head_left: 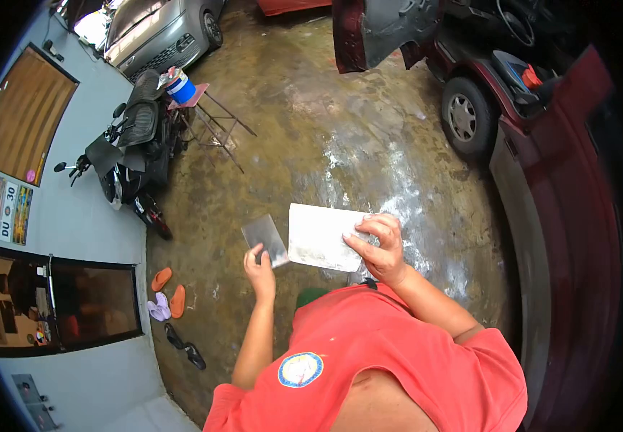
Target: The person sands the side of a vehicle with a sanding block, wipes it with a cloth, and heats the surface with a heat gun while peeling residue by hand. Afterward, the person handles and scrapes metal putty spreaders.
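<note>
My left hand is closed on a thin grey rectangular sheet, pinching its lower edge between thumb and fingers. My right hand grips a white rectangular board by its right side, fingers bent over the edge. Greyish smears mark the board's lower part. Both pieces are held in front of my waist, side by side with a small gap between them. What the grey sheet is made of I cannot tell.
At right stands a dark red car with its door open. A stool carrying a blue can is beside a parked motorcycle. Several slippers lie by the wall. White residue marks the wet-looking floor.
</note>
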### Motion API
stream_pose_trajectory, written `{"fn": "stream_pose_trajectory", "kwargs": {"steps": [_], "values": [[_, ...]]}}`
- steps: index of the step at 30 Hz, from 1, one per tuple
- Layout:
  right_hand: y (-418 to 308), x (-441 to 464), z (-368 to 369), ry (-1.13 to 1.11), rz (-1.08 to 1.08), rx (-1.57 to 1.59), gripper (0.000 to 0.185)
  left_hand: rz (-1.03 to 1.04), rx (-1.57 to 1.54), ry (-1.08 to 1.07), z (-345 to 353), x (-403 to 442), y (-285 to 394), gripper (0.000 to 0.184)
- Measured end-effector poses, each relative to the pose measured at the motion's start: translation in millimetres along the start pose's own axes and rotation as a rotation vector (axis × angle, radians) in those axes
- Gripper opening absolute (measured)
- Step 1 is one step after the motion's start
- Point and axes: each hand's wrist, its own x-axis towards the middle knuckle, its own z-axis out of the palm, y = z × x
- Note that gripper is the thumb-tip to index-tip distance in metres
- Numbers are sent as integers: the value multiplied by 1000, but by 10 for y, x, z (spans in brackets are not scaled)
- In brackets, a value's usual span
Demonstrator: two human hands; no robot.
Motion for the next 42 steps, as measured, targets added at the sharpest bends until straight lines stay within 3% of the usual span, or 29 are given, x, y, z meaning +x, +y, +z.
{"fn": "stream_pose_trajectory", "kwargs": {"steps": [5, 7, 8, 9, 11, 12, 13, 15, 17, 18, 19, 21, 22, 23, 24, 25, 28, 32, 33, 34, 35, 36, 37, 39, 42], "values": [[596, 422, 366, -69, 19, 20, 33, -23, 435, -310, 292, -349, -623, 32], [838, 559, 580, -119, 47, 14, 34, -274, 497, -714, 320, -405, -413, 36], [1031, 587, 717, -220, 72, -9, 34, -170, 377, -660, 452, -650, -821, 41], [1227, 595, 901, -272, 232, 48, 33, -62, 262, -600, 627, -760, -1219, 48], [1625, 501, 1356, -384, 555, 159, 31, -313, 184, -670, 667, -392, -1252, 39], [1902, 320, 1669, -336, 912, 456, 34, -437, 138, -703, 681, -210, -1300, 35], [2295, 16, 2093, -215, 913, 519, 42, -464, 83, -706, 709, 45, -1396, 32], [2839, -325, 2508, -337, 1354, 707, 51, -522, -22, -723, 678, 577, -1558, 26], [3265, -798, 2738, -467, 1686, 713, 33, -500, -15, -607, 678, 1129, -1614, 26], [3645, -1335, 2913, -589, 1838, 668, 8, -485, -6, -549, 684, 1448, -1646, 26], [3723, -1431, 2869, -810, 1789, 535, 12, -470, 2, -489, 735, 1778, -1686, 27], [3728, -1503, 2684, -764, 2113, 498, 10, -540, -89, -316, 860, 2285, -1780, 23], [3757, -1312, 2549, -735, 2168, 450, 11, -577, -294, -304, 938, 2514, -1927, 22], [3892, -1255, 2443, -799, 2033, 368, 10, -658, -477, -216, 1038, 2769, -1933, 26], [4181, -1326, 2374, -759, 2033, 419, 6, -689, -587, -172, 1111, 3058, -1835, 29], [4259, -1034, 2353, -687, 2038, 252, 4, -717, -697, -130, 1150, 3332, -1675, 33], [4863, -766, 2533, -538, 1966, 253, 30, -692, -992, -46, 1448, 4030, -1287, 40], [5516, 46, 3365, -256, 1757, 478, 62, -785, -1268, -71, 1871, 4760, -686, 31], [5559, 412, 3653, -268, 1658, 545, 61, -824, -1303, -132, 2065, 4883, -787, 53], [5717, 651, 3971, -325, 1606, 613, 58, -892, -1253, -87, 2171, 5040, -579, 49], [5647, 1094, 4308, -228, 1549, 747, 53, -957, -1196, -43, 2263, 5235, -366, 46], [5542, 1620, 4606, -240, 1533, 820, 47, -948, -1228, -147, 2530, 5338, -697, 101], [5492, 2035, 4894, -294, 1458, 904, 39, -959, -1206, -104, 2704, 5505, -732, 59], [5412, 2780, 5336, -492, 1392, 1075, 26, -922, -1173, -70, 2773, 5915, -361, 50], [5321, 3624, 5817, -676, 1339, 1272, 16, -763, -1273, -138, 2988, 6312, -548, 44]]}}
